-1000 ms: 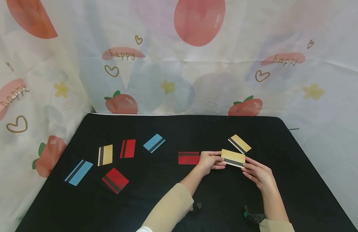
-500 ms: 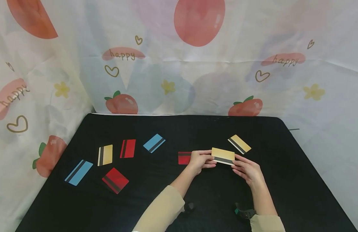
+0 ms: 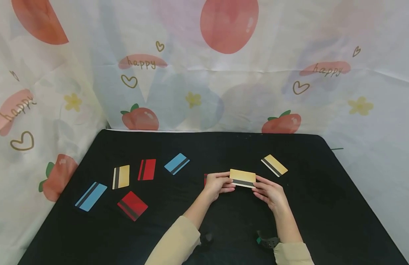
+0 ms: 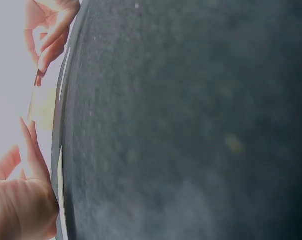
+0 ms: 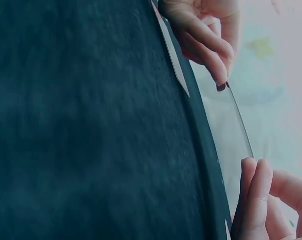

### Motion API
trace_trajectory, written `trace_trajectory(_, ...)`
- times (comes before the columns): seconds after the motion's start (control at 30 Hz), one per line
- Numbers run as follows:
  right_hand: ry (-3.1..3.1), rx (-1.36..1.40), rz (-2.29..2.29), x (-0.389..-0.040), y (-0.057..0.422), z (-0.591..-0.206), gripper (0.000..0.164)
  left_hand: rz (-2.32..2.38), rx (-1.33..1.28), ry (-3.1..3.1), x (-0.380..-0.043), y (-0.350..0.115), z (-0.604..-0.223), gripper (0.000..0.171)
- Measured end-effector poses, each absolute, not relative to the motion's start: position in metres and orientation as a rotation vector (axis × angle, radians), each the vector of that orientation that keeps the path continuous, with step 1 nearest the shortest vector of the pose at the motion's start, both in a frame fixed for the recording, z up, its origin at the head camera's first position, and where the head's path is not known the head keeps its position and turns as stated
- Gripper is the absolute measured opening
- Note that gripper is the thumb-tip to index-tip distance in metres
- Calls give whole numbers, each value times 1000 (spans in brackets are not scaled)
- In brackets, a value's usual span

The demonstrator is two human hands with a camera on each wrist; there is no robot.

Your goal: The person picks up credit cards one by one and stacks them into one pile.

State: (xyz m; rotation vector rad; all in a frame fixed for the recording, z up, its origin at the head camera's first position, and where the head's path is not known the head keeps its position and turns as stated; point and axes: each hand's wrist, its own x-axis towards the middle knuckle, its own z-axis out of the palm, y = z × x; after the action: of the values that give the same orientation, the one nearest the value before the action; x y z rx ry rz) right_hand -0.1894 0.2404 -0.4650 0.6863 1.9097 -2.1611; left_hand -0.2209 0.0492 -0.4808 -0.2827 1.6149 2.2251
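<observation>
A gold card (image 3: pixel 243 175) with a dark stripe is held up between both hands, its edge thin in the right wrist view. My left hand (image 3: pixel 218 186) pinches its left end, and my right hand (image 3: pixel 271 191) pinches its right end. Both wrist views show the card off the table. Behind the left hand a red card (image 3: pixel 205 179) is mostly hidden. Another gold card (image 3: pixel 274 165) lies tilted beyond the right hand.
On the black table (image 3: pixel 224 147) lie more cards to the left: a blue card (image 3: pixel 177 163), an upright red card (image 3: pixel 147 169), a gold card (image 3: pixel 120 177), a tilted red card (image 3: pixel 133 206) and a blue card (image 3: pixel 91 196). A patterned curtain (image 3: pixel 177 48) hangs behind.
Both hands have moved left together, carrying the gold card away from the tilted gold card. The left hand now covers most of the red card behind it.
</observation>
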Motion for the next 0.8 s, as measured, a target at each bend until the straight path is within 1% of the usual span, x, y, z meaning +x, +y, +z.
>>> trace_trajectory(0.23, 1941, 662, -2113, -194, 224, -467, 50, 2227, -304, 1636, -218, 32, -483, 37)
trace_trajectory(0.8, 1951, 617, -2065, -203, 197, -467, 46, 2243, -424, 1665, -212, 7, -485, 35)
